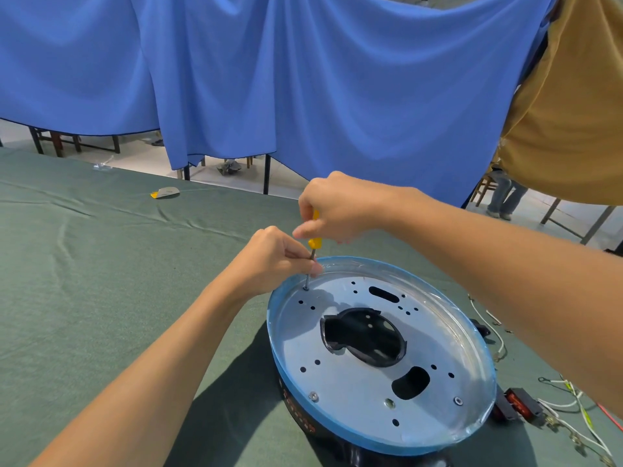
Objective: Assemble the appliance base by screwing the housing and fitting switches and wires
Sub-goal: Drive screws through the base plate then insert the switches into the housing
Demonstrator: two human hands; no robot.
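The round appliance base lies on the green table at lower right: a blue-filmed rim around a silvery metal plate with holes and dark cut-outs. My right hand grips the yellow handle of a screwdriver, held upright. Its tip stands on a screw at the plate's far left edge. My left hand pinches the screwdriver's metal shaft just above the rim. Two other screws sit in the plate's near side.
A red-faced black switch with white wires lies right of the base. More white wire trails behind my right forearm. A small yellow-and-grey scrap lies far left on the table. Blue cloth hangs behind.
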